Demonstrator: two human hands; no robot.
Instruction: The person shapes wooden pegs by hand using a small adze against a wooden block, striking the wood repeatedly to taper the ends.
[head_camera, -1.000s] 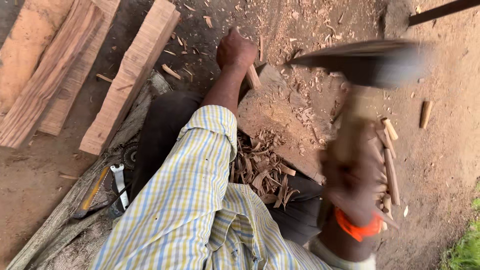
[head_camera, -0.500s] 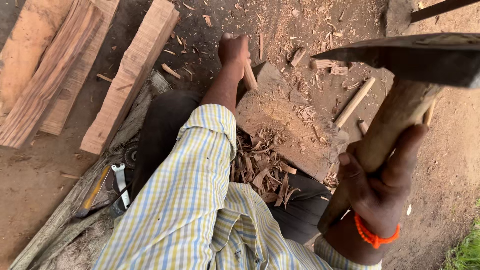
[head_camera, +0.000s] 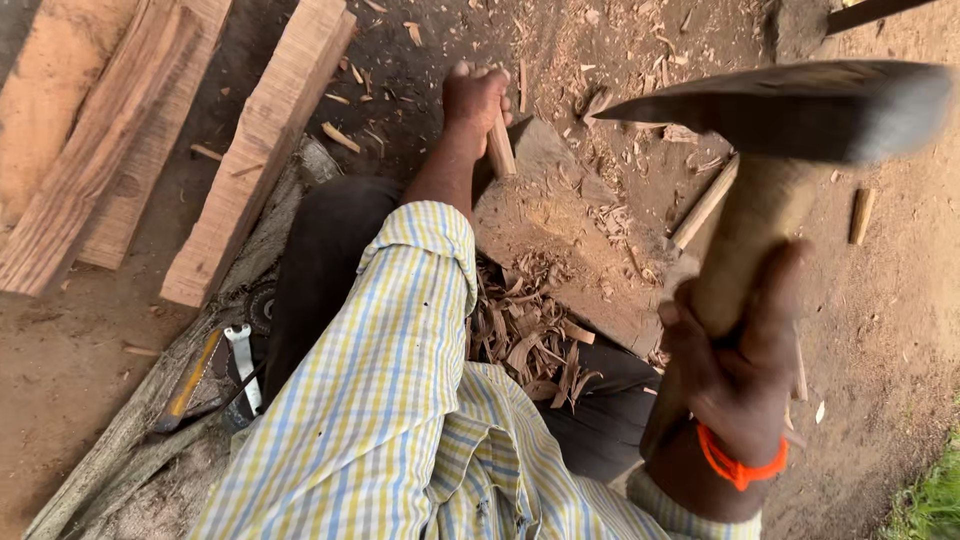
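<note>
Three planks (head_camera: 262, 140), one axe (head_camera: 800, 110)

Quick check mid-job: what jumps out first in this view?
The right hand grips a wooden-handled axe raised at upper right. The left hand steadies a short wooden stick on the chopping block at top centre. Wood shavings heap below the block, and planks lie at left.

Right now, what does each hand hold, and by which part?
Right hand: axe, grip low on its wooden handle. Left hand: short wooden stick, grip at its top end.
</note>
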